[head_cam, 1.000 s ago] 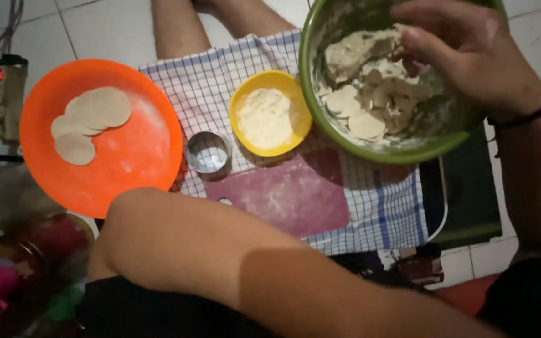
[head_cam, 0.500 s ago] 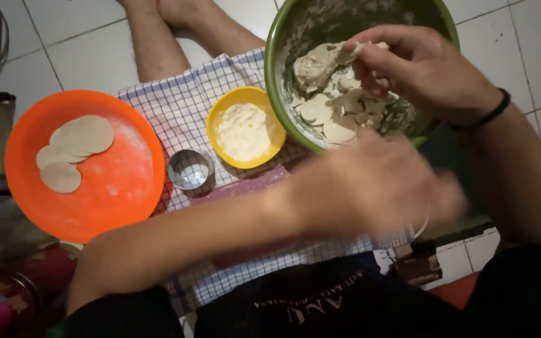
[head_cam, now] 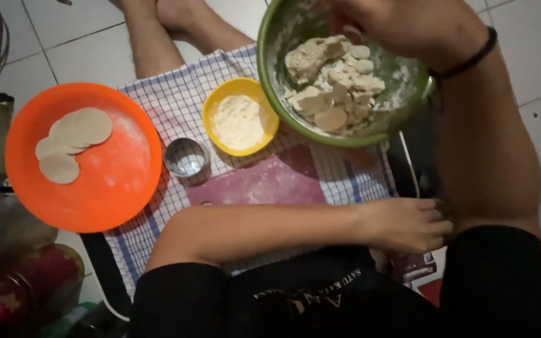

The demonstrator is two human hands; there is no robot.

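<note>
Right hand: the right hand (head_cam: 408,25) is held over the green bowl (head_cam: 270,56); its fingers are bent down toward the dough pieces (head_cam: 336,78), but a grip cannot be confirmed.
Left hand: the left hand (head_cam: 408,224) has been swept across the body, from the left of the lap a second ago to the right edge of the pink board (head_cam: 264,181); the fingers are curled loosely, nothing is seen held.
Change: the bowl has been brought closer and is seen more fully.
Dough: cut pieces are heaped in the bowl; three flat rounds (head_cam: 70,141) are left unmoved on the orange plate (head_cam: 114,188).
Meaning: shaping is judged barely begun, with most pieces still unrolled.
Nearby: a yellow flour bowl (head_cam: 239,119) and a metal cup (head_cam: 186,156) are set on the checked cloth (head_cam: 164,87).
</note>
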